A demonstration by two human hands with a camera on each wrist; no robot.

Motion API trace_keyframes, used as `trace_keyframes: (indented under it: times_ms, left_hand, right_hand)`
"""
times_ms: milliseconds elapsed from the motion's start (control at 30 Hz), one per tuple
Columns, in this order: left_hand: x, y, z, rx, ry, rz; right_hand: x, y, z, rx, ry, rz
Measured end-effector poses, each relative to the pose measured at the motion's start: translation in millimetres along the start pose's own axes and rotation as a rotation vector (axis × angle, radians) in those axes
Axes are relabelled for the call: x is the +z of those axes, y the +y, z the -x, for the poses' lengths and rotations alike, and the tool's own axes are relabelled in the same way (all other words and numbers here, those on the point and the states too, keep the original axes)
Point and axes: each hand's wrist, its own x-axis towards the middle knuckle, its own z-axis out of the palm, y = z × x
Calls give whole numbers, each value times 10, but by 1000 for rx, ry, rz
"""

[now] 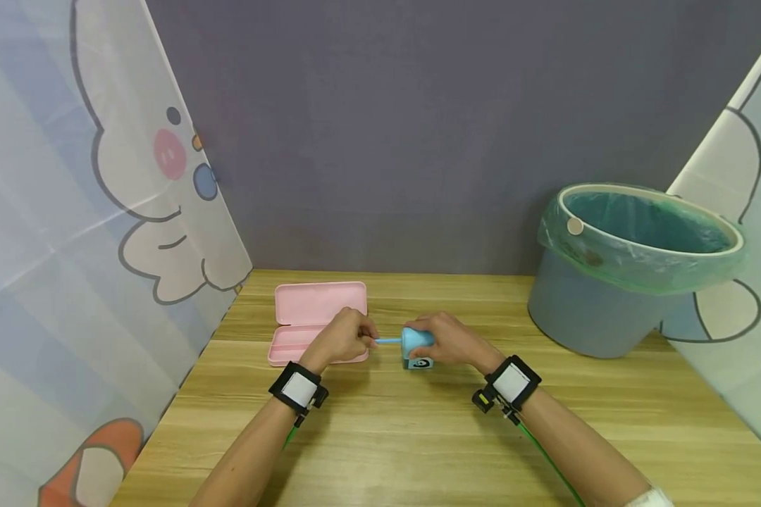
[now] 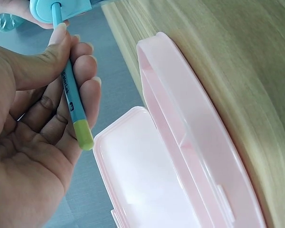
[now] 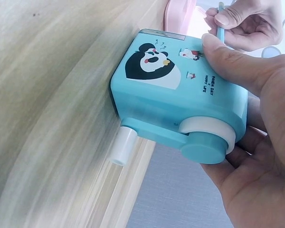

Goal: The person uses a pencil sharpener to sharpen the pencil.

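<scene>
A blue pencil (image 2: 72, 90) with a yellow-green end is pinched between the thumb and fingers of my left hand (image 1: 345, 336). Its far end enters the hole in the front of a turquoise crank pencil sharpener (image 3: 156, 85) with panda pictures. My right hand (image 1: 447, 338) grips the sharpener around its upper body, thumb on one side and fingers on the other. The sharpener's crank, with a white knob (image 3: 123, 146), points down toward the tabletop. Just behind my left hand lies a pink pencil case (image 1: 320, 303) with its lid up.
A grey bin (image 1: 599, 310) lined with a green plastic bag stands at the back right. The wooden table (image 1: 406, 436) meets a grey wall panel behind, with cartoon-printed curtains at both sides. A green cable (image 1: 548, 458) runs along my right forearm.
</scene>
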Motion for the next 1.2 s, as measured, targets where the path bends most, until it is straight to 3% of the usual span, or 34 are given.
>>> trace_keyframes:
  times_ms: [1200]
  left_hand:
    - [-40,-32,21,1,-30,9]
  right_hand:
    - [-20,-22,9,7,-7,-14]
